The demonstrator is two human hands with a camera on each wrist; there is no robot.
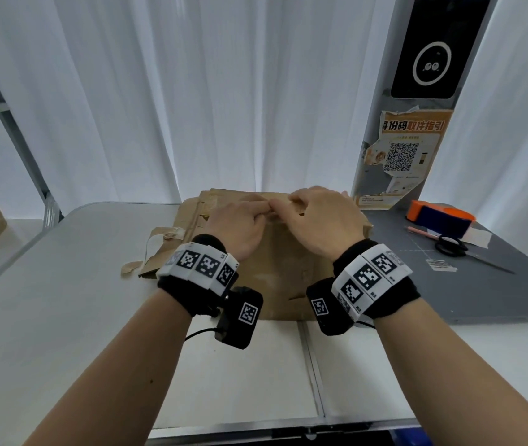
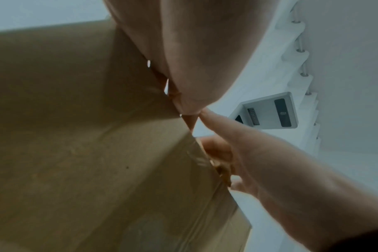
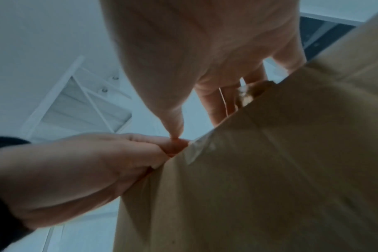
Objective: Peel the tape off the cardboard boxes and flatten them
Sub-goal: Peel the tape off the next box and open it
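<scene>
Tape tearing short at the box's top edge

Both your hands meet at the upper edge of the cardboard box (image 1: 282, 268), which stands on the white surface (image 1: 63, 317) in front of you, with a flattened box (image 1: 188, 220) just behind it to the left. Your left hand (image 1: 240, 225) pinches that edge with curled fingers, and your right hand (image 1: 323, 217) curls over it, thumb tip touching the left fingertips where the clear tape (image 3: 196, 151) starts. The likely trouble: the tape is thin and glossy, so a fast or sideways pull may snap it, or lift a skin of cardboard with it. If your left grip slackens, the box may tip or slide toward the scissors (image 1: 452, 247).
</scene>
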